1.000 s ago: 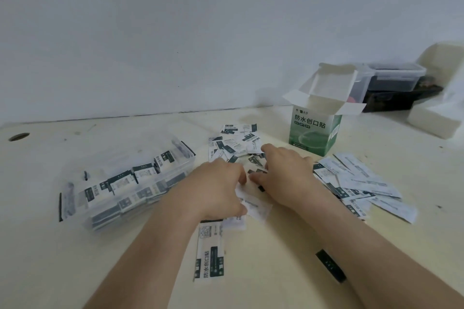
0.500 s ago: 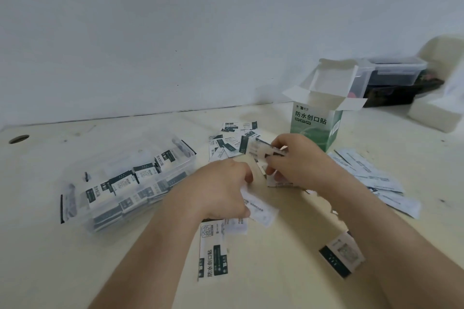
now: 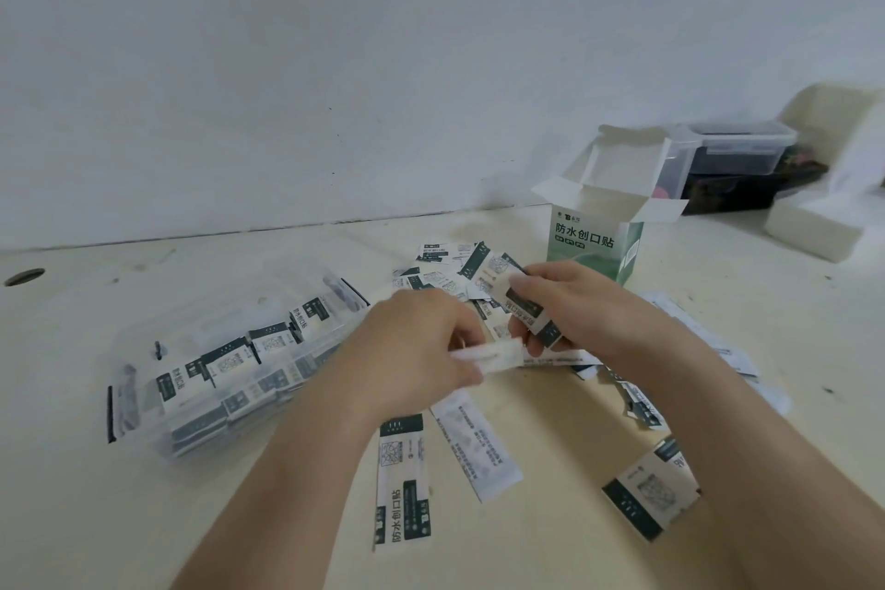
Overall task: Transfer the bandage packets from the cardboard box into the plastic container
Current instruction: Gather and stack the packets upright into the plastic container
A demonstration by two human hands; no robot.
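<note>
A green and white cardboard box (image 3: pixel 594 244) stands open at the back right of the table. Left of centre sits the clear plastic container (image 3: pixel 143 402), holding several bandage packets (image 3: pixel 230 359). More packets lie loose between box and container (image 3: pixel 440 278) and near the front (image 3: pixel 402 484). My left hand (image 3: pixel 412 350) is shut on a white packet (image 3: pixel 493 355), pinched edge-on. My right hand (image 3: pixel 579 307), just to its right and above the loose pile, grips a small stack of packets (image 3: pixel 527 307).
Behind the box stands a lidded clear tub (image 3: pixel 737 153) on a dark tray. White foam blocks (image 3: pixel 814 230) lie at the far right. A round hole (image 3: pixel 24 276) is in the table at far left. The wall runs close behind.
Both hands have risen off the loose pile with packets in them. The right hand lifted a small stack and drew toward the left hand; packets near the front now lie uncovered.
</note>
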